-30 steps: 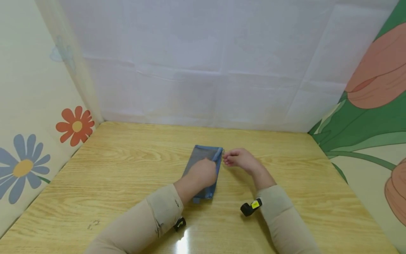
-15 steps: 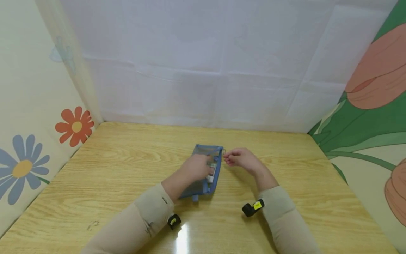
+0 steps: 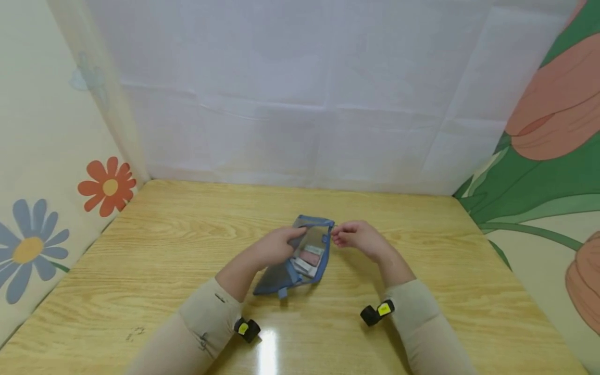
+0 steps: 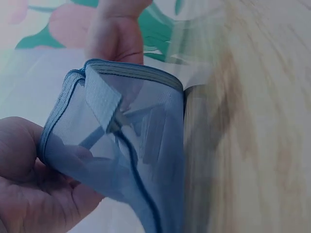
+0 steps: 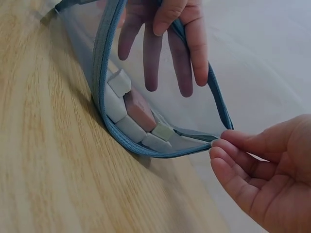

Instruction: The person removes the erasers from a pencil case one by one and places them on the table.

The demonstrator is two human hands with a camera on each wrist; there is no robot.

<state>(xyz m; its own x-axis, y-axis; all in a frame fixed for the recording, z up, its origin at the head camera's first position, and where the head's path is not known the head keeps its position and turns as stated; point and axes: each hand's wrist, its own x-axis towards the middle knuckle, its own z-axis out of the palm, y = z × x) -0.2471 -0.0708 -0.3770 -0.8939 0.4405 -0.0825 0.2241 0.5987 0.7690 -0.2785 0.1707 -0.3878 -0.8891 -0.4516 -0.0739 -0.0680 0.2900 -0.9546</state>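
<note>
Our left hand (image 3: 272, 247) is pinching one edge of the pouch (image 3: 273, 280) between thumb and spread fingers, while our right hand (image 3: 360, 239) is pinching its corner, where the zip (image 5: 101, 73) is ending. The pouch is resting on the table (image 3: 187, 224), partly beneath our left hand, and it is gaping toward our right side. Inside, pale blocks (image 5: 130, 129) and a pink block (image 5: 139, 110) are lying together along the lower side. We are judging the step in hand to be opening the pouch; reaching the blocks would be calling for a steady left grip and a freed right hand.
</note>
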